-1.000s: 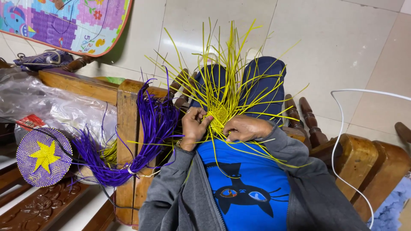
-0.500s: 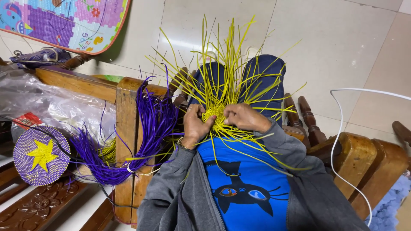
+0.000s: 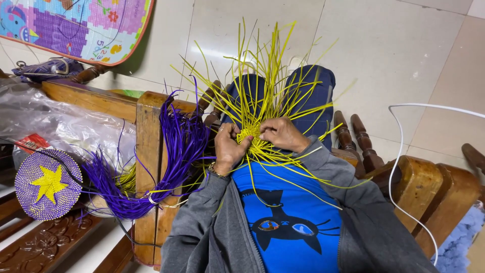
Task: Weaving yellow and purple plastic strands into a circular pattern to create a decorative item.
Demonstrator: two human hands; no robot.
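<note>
On my lap lies a small woven patch of yellow strips (image 3: 251, 133), with many loose yellow strips (image 3: 268, 71) fanning out from it over my knees. My left hand (image 3: 228, 146) grips the patch from the left, fingers curled on it. My right hand (image 3: 280, 133) pinches strips at the patch's right side. The two hands nearly touch over the weave. I wear a grey jacket over a blue shirt.
A bundle of purple strips (image 3: 177, 151) drapes over the wooden armrest (image 3: 149, 131) at my left. A round purple woven disc with a yellow star (image 3: 48, 184) lies beside clear plastic bags (image 3: 65, 124). A white cable (image 3: 399, 151) runs by the right armrest (image 3: 424, 187). Tiled floor lies ahead.
My right hand has moved up and left, from below the patch to its right side. The yellow strips have swung with it. My left hand keeps its grip.
</note>
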